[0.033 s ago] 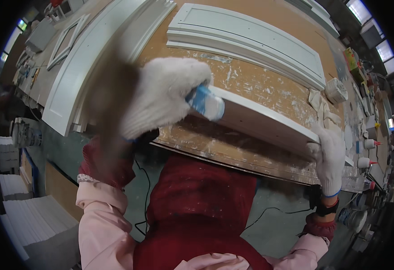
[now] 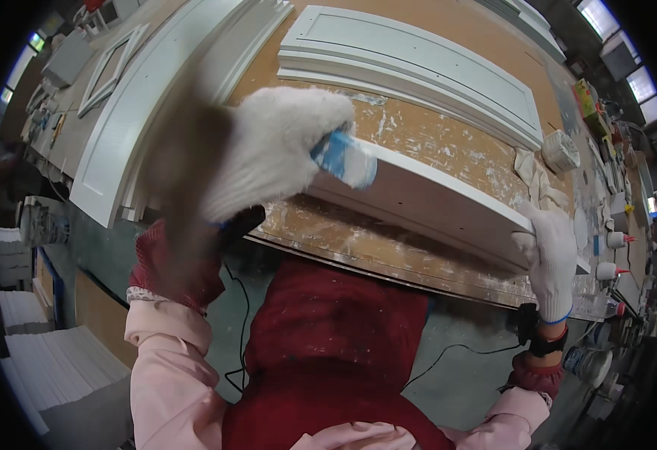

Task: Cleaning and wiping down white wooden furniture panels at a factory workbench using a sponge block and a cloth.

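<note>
Big brown table, paint-flecked. White panels stacked beyond. Long white board edge-up over table nr front; bottom contact unclear. Risk, prob.: board could've tipped or slid if R grip slackened or L pushed too hard. R hand: gloved, clamped on board's R end, fingers on near face. L hand: gloved, curled closed round blue-white pad nr board's L end; fingertips hidden.
</note>
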